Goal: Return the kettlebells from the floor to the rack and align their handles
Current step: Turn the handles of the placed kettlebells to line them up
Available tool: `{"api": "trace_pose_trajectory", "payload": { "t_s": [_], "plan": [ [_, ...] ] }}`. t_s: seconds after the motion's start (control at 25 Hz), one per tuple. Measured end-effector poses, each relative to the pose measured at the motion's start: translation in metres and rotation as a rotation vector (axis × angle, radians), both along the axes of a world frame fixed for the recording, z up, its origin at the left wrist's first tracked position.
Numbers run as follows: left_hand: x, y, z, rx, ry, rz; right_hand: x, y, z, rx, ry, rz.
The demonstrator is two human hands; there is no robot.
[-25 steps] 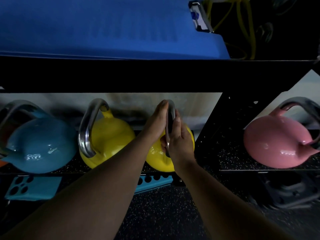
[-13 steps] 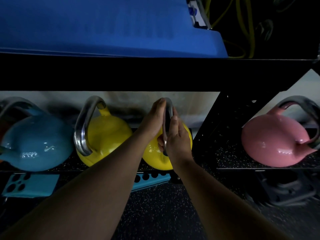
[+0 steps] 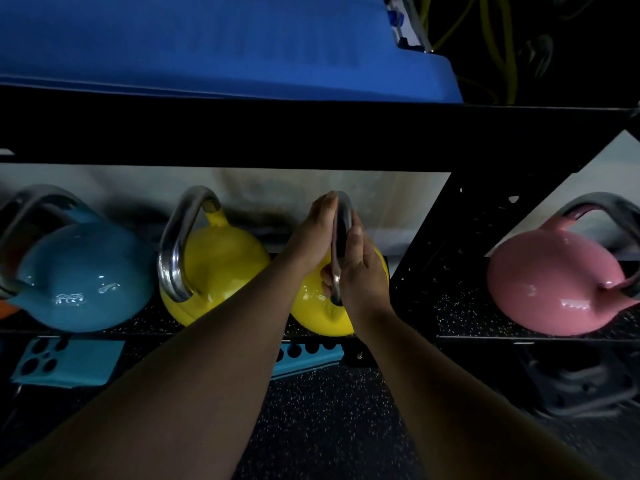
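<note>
A yellow kettlebell [image 3: 317,315] sits on the low black rack shelf [image 3: 460,317], its steel handle edge-on toward me. My left hand [image 3: 313,237] and my right hand [image 3: 362,268] both clasp that handle from either side. To its left stands a second yellow kettlebell [image 3: 221,261] with its handle turned to the left, then a blue kettlebell [image 3: 83,278]. A pink kettlebell [image 3: 550,282] rests in the right bay, its handle pointing right.
A blue mat [image 3: 207,43] lies on the shelf above, over a thick black beam [image 3: 311,136]. Yellow cords [image 3: 505,46] hang at the top right. Teal perforated pieces [image 3: 69,362] and a dark plate [image 3: 581,379] lie under the rack on speckled floor [image 3: 329,427].
Both hands stay wrapped on the yellow kettlebell's handle. The bell and hands show almost no shift; the view has drifted slightly.
</note>
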State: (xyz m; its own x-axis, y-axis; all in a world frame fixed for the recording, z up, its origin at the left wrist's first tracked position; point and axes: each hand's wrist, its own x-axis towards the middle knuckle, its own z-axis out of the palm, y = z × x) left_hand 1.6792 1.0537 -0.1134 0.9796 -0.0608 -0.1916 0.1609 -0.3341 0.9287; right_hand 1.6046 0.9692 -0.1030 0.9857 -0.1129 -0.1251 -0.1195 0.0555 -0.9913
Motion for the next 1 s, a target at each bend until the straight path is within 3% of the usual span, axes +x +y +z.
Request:
{"api": "trace_pose_trajectory", "payload": {
  "t_s": [0.2, 0.36, 0.56, 0.84, 1.0],
  "plan": [
    [0.000, 0.002, 0.023, 0.290, -0.056, -0.005, 0.007, -0.017, 0.006, -0.187, 0.023, 0.097],
    [-0.008, 0.009, 0.049, 0.565, -0.197, -0.049, 0.013, -0.048, 0.020, -0.486, 0.108, 0.152],
    [-0.053, 0.011, 0.072, 0.831, -0.333, -0.204, -0.029, -0.089, 0.048, -0.897, -0.071, 0.231],
    [-0.134, -0.035, 0.140, 1.196, -0.459, -0.420, -0.097, -0.176, 0.128, -1.001, -0.320, 0.258],
    [-0.192, -0.069, 0.216, 1.199, -0.492, -0.431, -0.146, -0.225, 0.196, -1.093, -0.411, 0.236]
  ]
}}
